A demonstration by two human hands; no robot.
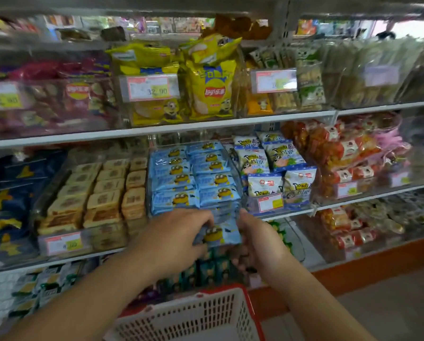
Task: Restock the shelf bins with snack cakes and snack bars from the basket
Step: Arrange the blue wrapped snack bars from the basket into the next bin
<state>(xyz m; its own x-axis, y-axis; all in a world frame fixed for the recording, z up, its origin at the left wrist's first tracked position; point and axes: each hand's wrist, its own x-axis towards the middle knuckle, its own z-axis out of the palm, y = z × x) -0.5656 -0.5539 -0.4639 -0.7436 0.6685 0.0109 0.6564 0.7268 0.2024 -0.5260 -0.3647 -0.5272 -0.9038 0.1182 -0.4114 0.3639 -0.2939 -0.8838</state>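
Observation:
Both my hands hold a small stack of blue snack cake packs with a yellow cartoon figure, just in front of the clear shelf bin filled with the same blue packs. My left hand grips the stack's left side, fingers curled over its top. My right hand grips the right side. Below my hands stands the white basket with a red rim; its inside is mostly hidden by the frame's edge.
Left of the blue bin is a clear bin of tan sandwich cakes; to the right, white-and-blue snack packs and red-wrapped snacks. Yellow chip bags fill the shelf above. An orange base strip runs along the floor.

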